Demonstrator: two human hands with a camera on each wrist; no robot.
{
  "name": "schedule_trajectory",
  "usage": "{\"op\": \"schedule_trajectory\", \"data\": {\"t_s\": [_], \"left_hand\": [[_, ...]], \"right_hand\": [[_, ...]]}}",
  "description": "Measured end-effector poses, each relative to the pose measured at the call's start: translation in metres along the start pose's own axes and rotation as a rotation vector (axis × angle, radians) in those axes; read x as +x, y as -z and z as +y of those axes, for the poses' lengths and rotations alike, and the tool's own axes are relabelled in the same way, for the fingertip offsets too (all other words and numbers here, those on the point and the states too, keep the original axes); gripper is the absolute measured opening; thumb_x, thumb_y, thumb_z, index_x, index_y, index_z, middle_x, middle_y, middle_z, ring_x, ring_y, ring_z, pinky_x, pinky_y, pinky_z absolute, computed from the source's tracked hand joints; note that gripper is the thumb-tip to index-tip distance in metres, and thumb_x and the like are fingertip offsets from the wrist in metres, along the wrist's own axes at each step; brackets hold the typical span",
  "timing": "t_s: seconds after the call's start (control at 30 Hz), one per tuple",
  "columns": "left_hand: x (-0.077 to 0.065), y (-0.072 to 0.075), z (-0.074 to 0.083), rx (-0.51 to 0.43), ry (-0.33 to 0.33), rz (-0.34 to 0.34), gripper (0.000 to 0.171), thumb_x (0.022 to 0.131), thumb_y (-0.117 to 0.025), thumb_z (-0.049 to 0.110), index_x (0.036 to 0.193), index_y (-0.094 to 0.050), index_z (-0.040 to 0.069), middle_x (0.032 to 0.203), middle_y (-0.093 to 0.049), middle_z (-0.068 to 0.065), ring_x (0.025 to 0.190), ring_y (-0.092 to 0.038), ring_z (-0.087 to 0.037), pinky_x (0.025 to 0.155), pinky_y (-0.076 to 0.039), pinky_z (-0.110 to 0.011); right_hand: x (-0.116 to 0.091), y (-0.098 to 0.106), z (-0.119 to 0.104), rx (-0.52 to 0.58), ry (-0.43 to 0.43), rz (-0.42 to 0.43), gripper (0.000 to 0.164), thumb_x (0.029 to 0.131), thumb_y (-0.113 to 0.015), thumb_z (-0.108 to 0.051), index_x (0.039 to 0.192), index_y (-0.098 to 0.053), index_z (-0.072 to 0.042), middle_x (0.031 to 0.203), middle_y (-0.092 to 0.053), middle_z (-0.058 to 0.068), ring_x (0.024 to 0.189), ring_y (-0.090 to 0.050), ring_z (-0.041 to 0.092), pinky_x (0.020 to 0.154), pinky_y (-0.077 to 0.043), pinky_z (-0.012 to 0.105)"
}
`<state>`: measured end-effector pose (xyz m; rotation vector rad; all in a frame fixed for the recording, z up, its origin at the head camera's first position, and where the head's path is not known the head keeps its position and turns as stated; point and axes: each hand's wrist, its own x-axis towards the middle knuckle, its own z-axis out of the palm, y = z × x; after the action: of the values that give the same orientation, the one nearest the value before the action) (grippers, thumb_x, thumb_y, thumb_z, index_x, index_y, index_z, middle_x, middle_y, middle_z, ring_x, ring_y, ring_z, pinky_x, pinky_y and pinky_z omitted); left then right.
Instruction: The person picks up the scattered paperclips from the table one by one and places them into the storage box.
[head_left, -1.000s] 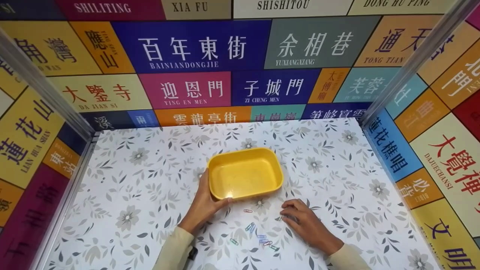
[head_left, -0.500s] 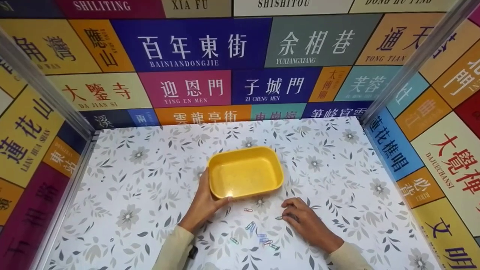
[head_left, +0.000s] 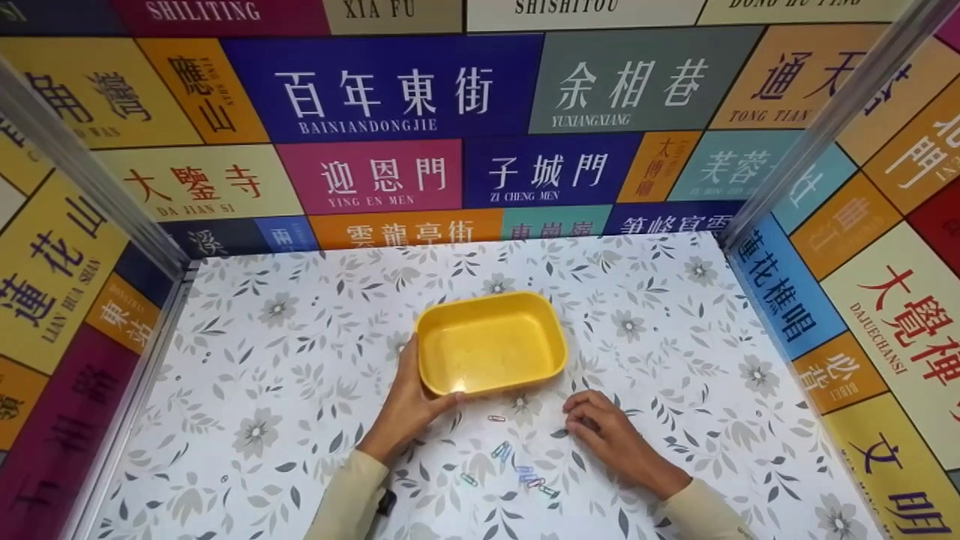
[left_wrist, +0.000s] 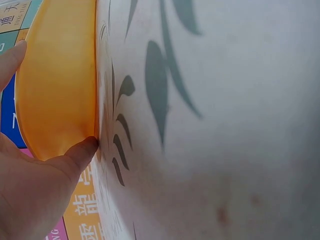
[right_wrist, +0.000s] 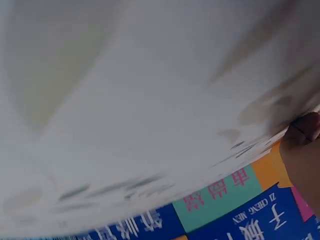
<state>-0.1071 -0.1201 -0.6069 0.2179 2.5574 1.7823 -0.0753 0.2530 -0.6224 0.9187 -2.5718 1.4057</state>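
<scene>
A yellow rectangular plastic container (head_left: 491, 345) sits near the middle of the table, tilted slightly in the head view. My left hand (head_left: 409, 409) grips its left end, thumb at the near edge; the left wrist view shows thumb and a finger against its wall (left_wrist: 60, 80). My right hand (head_left: 607, 431) lies low over the cloth, right of the container, fingers curled. I cannot tell whether they hold anything. Between the hands lie several small coloured paper clips: a red paper clip (head_left: 496, 418), a green paper clip (head_left: 468, 480) and a blue-and-green cluster (head_left: 502, 451).
A white floral cloth (head_left: 277, 360) covers the table. More paper clips (head_left: 534, 480) overlap in a small group nearer the body. Sign-printed panels (head_left: 382, 90) enclose the back and sides, with clear corner posts (head_left: 810, 127).
The right hand has shifted slightly, its fingertips drawing a little away from a dark mark on the cloth. The left hand, container and paper clips stay in place.
</scene>
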Motion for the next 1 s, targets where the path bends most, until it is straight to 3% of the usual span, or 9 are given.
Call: {"op": "schedule_trajectory", "data": {"t_s": [0.2, 0.37, 0.6, 0.77, 1.0], "left_hand": [[0.001, -0.001, 0.001, -0.009, 0.002, -0.003, 0.137, 0.080, -0.099, 0.041, 0.178, -0.007, 0.015, 0.182, -0.020, -0.013, 0.166, -0.028, -0.033, 0.136, -0.018, -0.049], [0.001, -0.001, 0.001, -0.017, 0.011, -0.003, 0.138, 0.079, -0.098, 0.045, 0.179, -0.007, 0.018, 0.183, -0.020, -0.010, 0.165, -0.029, -0.032, 0.136, -0.018, -0.049], [0.000, -0.001, 0.002, -0.019, 0.039, -0.001, 0.138, 0.080, -0.099, 0.047, 0.179, -0.006, 0.023, 0.183, -0.020, -0.004, 0.166, -0.027, -0.026, 0.137, -0.017, -0.046], [-0.001, -0.002, 0.002, -0.005, 0.065, -0.010, 0.137, 0.081, -0.097, 0.039, 0.179, -0.004, 0.024, 0.185, -0.016, -0.005, 0.167, -0.024, -0.025, 0.137, -0.015, -0.045], [0.000, -0.001, 0.001, 0.014, 0.041, -0.002, 0.136, 0.081, -0.097, 0.036, 0.179, -0.004, 0.016, 0.184, -0.015, -0.014, 0.167, -0.024, -0.032, 0.137, -0.015, -0.049]], "right_hand": [[0.003, 0.001, -0.005, 0.070, -0.085, 0.025, 0.014, 0.099, -0.077, 0.002, 0.094, -0.076, -0.012, 0.117, -0.072, 0.011, 0.104, -0.067, 0.023, 0.088, -0.050, 0.013], [0.006, 0.002, -0.008, 0.066, -0.083, 0.019, 0.014, 0.098, -0.078, 0.002, 0.095, -0.076, -0.012, 0.117, -0.072, 0.010, 0.105, -0.067, 0.022, 0.089, -0.050, 0.015], [0.015, 0.010, -0.014, 0.041, -0.057, 0.027, 0.010, 0.099, -0.077, 0.003, 0.096, -0.077, -0.006, 0.116, -0.072, 0.011, 0.088, -0.064, 0.014, 0.075, -0.053, 0.018], [0.023, 0.017, -0.020, 0.053, -0.105, 0.008, 0.007, 0.100, -0.077, 0.000, 0.096, -0.077, -0.005, 0.116, -0.072, 0.009, 0.086, -0.062, 0.010, 0.072, -0.052, 0.019], [0.036, 0.029, -0.025, 0.079, -0.177, -0.040, 0.006, 0.102, -0.076, -0.002, 0.097, -0.079, -0.005, 0.116, -0.073, 0.009, 0.087, -0.064, 0.012, 0.072, -0.054, 0.021]]}}
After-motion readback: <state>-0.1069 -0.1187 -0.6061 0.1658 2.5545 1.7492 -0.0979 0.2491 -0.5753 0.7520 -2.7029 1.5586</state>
